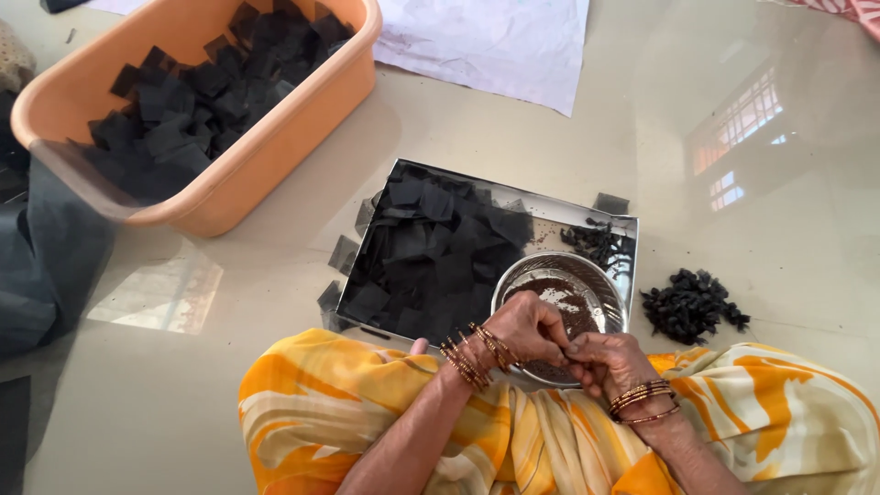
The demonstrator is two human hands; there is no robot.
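Fingers [561, 346] of both hands pinched together on something too small to tell, above steel bowl [600, 280], black squares [431, 247] beside

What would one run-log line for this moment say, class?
left hand and right hand: fingertips pinched together on something small, hidden | below: steel bowl of dark grains | tray: black squares | floor right: dark pile

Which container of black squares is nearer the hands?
The flat steel tray, heaped with black squares, just beyond both hands; the orange plastic tub sits farther off, upper left.
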